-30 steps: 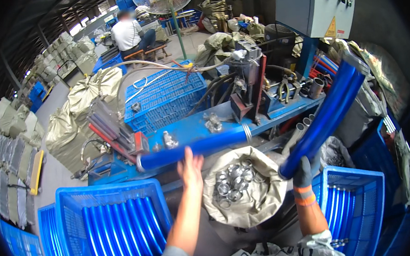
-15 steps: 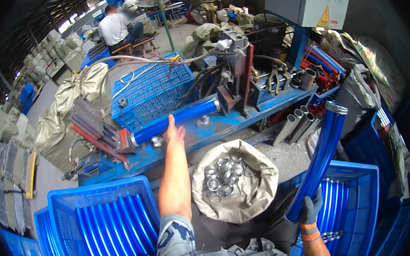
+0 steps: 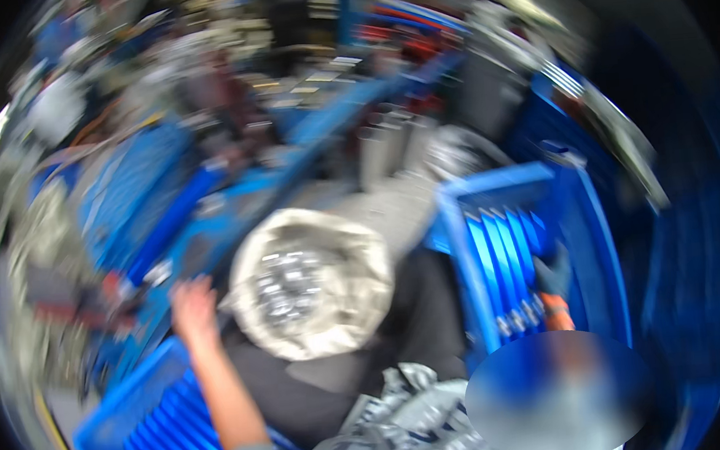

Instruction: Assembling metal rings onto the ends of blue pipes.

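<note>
Heavily blurred: bare left hand (image 3: 190,304) hovers fingers spread beside grey sack (image 3: 310,284) of metal rings; gloved right hand (image 3: 553,282) inside right blue crate (image 3: 509,184), grip unreadable.

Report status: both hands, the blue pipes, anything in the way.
Left hand bare, open, empty, beside the sack of metal rings. Right hand gloved, down in the right blue crate among blue pipes; grip unclear. Frame blurred; nothing seen blocking.

We extend our bare left hand (image 3: 190,304) forward, fingers blurred. Our gloved right hand (image 3: 553,276) reaches forward at the right, its grip unclear.
</note>
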Demonstrator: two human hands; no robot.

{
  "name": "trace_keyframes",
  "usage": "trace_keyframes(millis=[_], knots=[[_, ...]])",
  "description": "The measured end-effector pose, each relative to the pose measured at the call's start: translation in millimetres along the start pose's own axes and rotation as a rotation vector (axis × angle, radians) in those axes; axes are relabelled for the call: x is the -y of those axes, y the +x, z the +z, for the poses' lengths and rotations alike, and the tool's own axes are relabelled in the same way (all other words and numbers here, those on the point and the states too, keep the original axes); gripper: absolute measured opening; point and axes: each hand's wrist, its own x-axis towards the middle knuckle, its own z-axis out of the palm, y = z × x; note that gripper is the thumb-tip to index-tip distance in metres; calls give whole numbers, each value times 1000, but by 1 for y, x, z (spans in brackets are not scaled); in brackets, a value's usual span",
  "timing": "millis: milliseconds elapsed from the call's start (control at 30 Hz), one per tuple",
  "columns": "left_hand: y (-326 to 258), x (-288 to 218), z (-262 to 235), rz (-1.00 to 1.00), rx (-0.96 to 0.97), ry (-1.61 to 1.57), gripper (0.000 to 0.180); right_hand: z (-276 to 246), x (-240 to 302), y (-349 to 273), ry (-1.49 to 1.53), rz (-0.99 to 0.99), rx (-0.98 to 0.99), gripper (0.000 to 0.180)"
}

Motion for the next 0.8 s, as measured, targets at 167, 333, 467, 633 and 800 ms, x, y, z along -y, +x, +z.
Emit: trace_keyframes(millis=[167, 333, 467, 633, 800], knots=[[-100, 53, 64, -269, -590, 525, 71, -102, -158, -18, -657, 148, -203, 90], [-148, 88, 67, -29, -323, 980, 54, -100, -221, -17, -821, 287, 66, 99], [-171, 81, 91, -63, -312, 1139, 46, -78, -266, 5, -764, 210, 108, 89], [-190, 102, 155, 108, -183, 1542, 41, -64, -307, 18, -832, 185, 275, 72], [-199, 100, 193, 303, 0, 1850, 38, -40, -290, 63, -953, 181, 401, 80]])
